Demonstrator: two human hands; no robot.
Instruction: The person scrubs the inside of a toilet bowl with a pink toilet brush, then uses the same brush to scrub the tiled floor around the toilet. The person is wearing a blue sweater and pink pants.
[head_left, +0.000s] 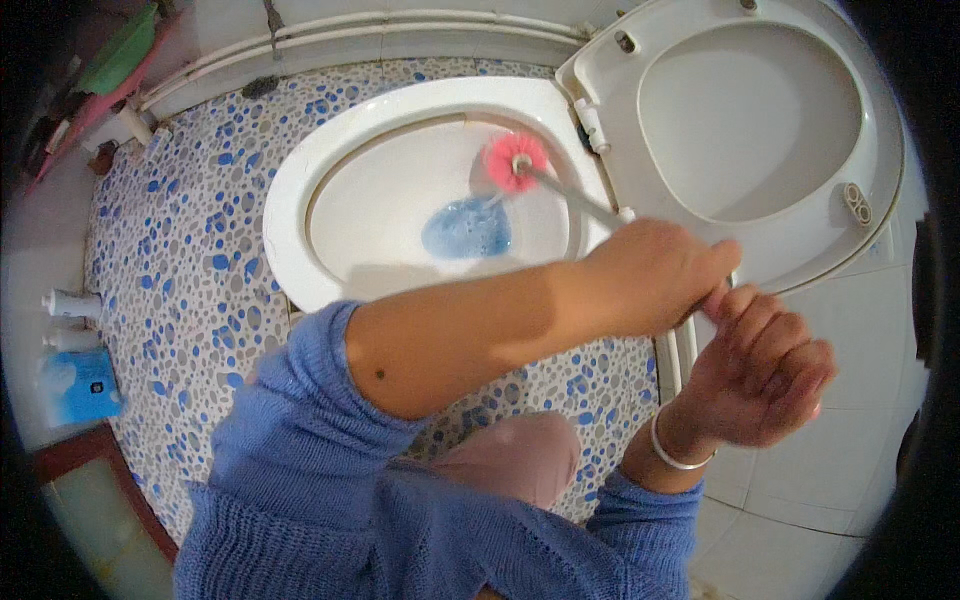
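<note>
My left hand (652, 277) is closed around the grey handle (581, 201) of a toilet brush. The brush's round pink bristle head (516, 162) is inside the white toilet bowl (360, 202), at its back wall. Blue water (469, 227) with some bubbles stands in the bottom, in front of the brush head. Close against my left hand is my right hand (765, 367), its fingers curled and a light bangle on the wrist. Whether it also grips the handle's end is hidden.
The toilet seat and lid (750, 120) are raised at the right. White pipes (360, 26) run along the far wall. Pebble-patterned floor (187, 247) surrounds the bowl. At left are a white bottle (73, 303), a blue package (81, 386), and a green-and-pink object (118, 52).
</note>
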